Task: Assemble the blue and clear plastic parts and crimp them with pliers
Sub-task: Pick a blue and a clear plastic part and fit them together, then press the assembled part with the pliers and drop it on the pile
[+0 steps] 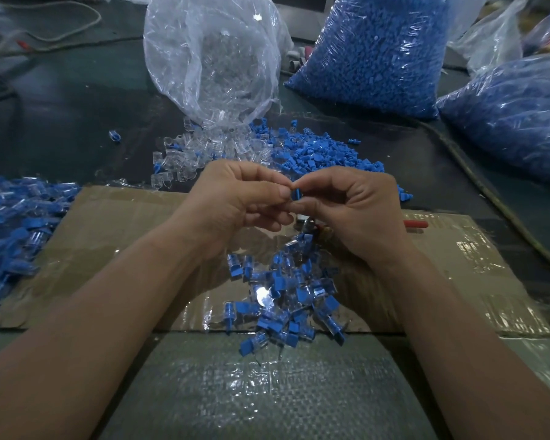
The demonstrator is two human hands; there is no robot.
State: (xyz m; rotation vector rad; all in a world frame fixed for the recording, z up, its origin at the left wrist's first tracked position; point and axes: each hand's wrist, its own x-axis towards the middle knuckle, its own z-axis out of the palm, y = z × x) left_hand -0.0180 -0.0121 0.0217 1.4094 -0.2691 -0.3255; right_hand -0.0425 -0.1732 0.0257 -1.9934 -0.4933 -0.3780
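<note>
Inspecting, we find the left hand [235, 198] and right hand [353, 211] both pinching 1 blue part [297, 194] between them; assembled pieces [286, 293] lie heaped below, pliers [415, 224] beneath the right hand.

Spread across a dark surface [61, 128]: taped cardboard sheet [124, 223], open clear bag [210, 58] spilling clear parts [197, 150], loose blue parts [315, 150], two full blue-filled bags [372, 52] [515, 115], possibly assembled pieces [10, 223] heaped at left.

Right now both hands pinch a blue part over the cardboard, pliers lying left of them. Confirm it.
Wrong side: the head view shows the pliers under and right of the right hand. It and the left hand do pinch the blue part over the cardboard.
</note>
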